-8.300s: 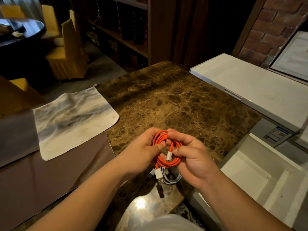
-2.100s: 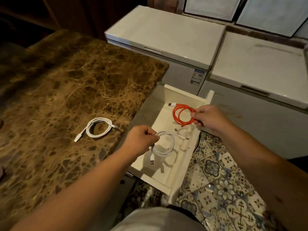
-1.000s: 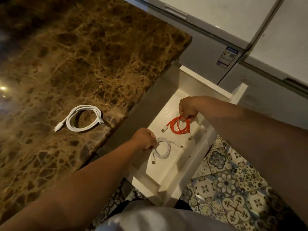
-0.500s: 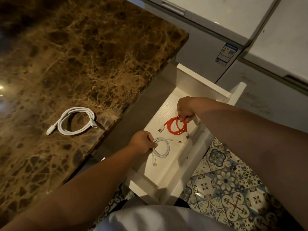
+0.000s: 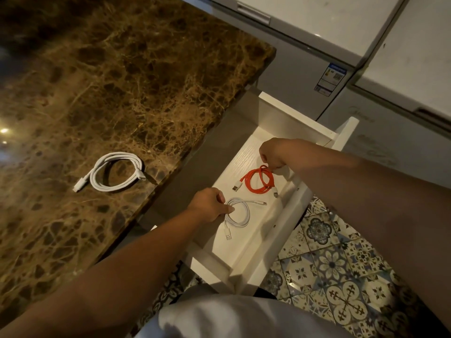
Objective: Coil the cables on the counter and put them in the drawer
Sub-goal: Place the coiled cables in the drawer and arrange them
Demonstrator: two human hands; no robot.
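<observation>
While both arms reach into the open white drawer (image 5: pixel 296 123), the left hand (image 5: pixel 210 208) pinches the thin white cable (image 5: pixel 240 212), coiled on the drawer floor, and the right hand (image 5: pixel 272 153) grips the top of the orange cable (image 5: pixel 260 179), whose coil lies just behind it. Over on the marble counter (image 5: pixel 136 76), a thicker white cable (image 5: pixel 114 171) sits coiled, well apart from both hands.

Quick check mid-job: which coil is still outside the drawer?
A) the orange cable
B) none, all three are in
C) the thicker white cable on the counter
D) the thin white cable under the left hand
C: the thicker white cable lies coiled on the counter, while the hands hold the orange cable and thin white cable inside the drawer.
</observation>
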